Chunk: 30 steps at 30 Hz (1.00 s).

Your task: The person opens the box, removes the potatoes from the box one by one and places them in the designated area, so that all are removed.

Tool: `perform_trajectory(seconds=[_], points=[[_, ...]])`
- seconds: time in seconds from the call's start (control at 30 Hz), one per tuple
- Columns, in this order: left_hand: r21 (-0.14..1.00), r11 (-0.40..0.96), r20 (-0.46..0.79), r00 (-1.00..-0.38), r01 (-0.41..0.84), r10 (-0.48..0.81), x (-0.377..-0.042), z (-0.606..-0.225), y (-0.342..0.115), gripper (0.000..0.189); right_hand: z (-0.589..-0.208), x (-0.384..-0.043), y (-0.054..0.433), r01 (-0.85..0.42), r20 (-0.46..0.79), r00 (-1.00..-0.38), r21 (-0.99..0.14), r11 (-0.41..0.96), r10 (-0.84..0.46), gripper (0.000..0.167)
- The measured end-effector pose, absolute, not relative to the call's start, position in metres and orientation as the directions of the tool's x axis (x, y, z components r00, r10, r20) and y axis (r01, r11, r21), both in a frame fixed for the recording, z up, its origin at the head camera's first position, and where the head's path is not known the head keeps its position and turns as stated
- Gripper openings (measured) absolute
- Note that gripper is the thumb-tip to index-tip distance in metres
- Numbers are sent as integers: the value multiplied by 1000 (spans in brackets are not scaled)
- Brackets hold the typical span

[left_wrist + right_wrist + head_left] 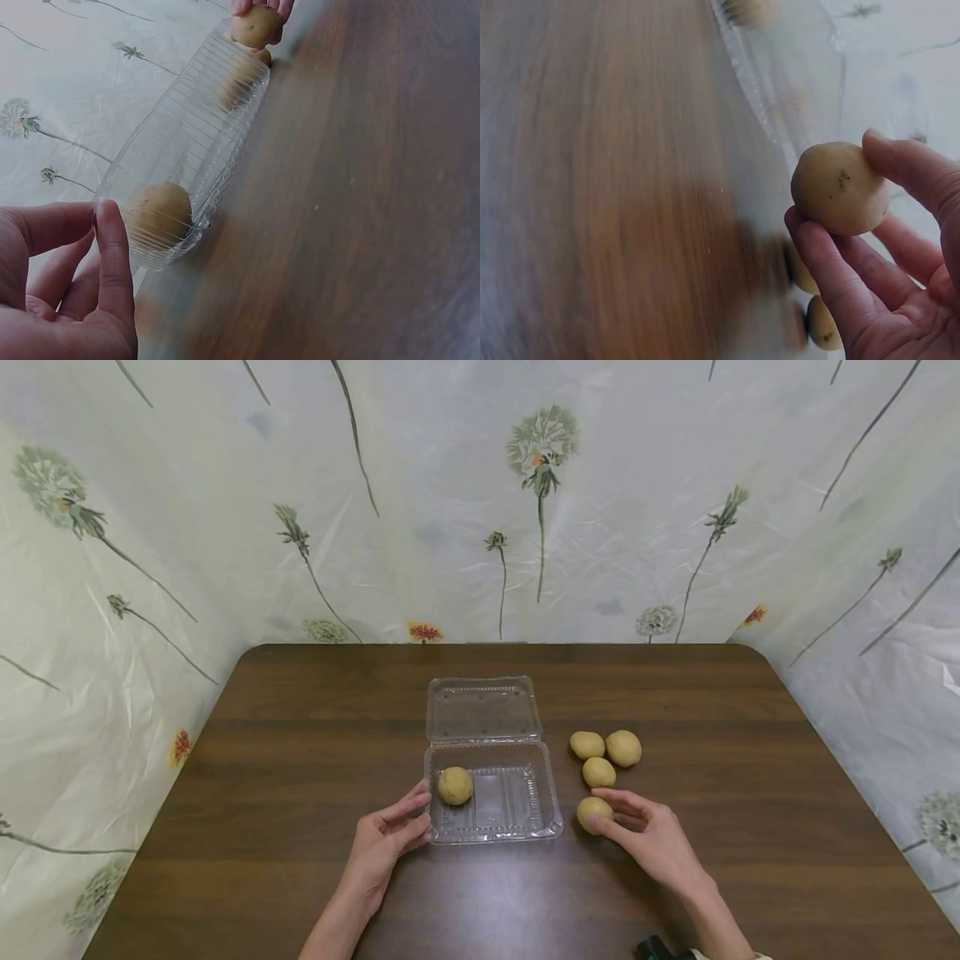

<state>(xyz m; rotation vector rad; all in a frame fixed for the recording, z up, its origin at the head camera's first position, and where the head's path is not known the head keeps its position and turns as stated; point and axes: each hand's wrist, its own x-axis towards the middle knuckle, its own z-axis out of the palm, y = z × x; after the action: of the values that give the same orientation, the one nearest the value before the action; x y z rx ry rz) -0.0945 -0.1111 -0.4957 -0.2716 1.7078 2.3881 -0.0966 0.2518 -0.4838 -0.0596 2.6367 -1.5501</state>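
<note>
While the right hand [652, 837] pinches a potato [593, 815] just right of the clear box [495, 838], light fingertip pressure seems best. Left hand [384, 840]: gripping the box's left edge, best kept steady; one boxed potato [455, 786], close by. Farther: three loose potatoes [598, 772]; open lid [483, 712].

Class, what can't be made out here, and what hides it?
Head view: identity of the dark object near the right hand; bottom edge cuts it.
Left wrist view: most of the right hand; top edge cuts it.
Right wrist view: rest of the boxed potato; top edge cuts it.
</note>
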Motion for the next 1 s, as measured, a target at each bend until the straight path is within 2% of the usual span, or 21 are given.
perform_trajectory(seconds=[0.4, 1.0], points=[[909, -322, -264, -963, -266, 53, -94, -495, -111, 37, -479, -97, 267, -21, -28, -996, -838, 545, -82, 42], [907, -329, -262, -964, -264, 50, -94, -494, -111, 36, -484, -104, 280, 28, -54, -998, -823, 568, -29, 47]])
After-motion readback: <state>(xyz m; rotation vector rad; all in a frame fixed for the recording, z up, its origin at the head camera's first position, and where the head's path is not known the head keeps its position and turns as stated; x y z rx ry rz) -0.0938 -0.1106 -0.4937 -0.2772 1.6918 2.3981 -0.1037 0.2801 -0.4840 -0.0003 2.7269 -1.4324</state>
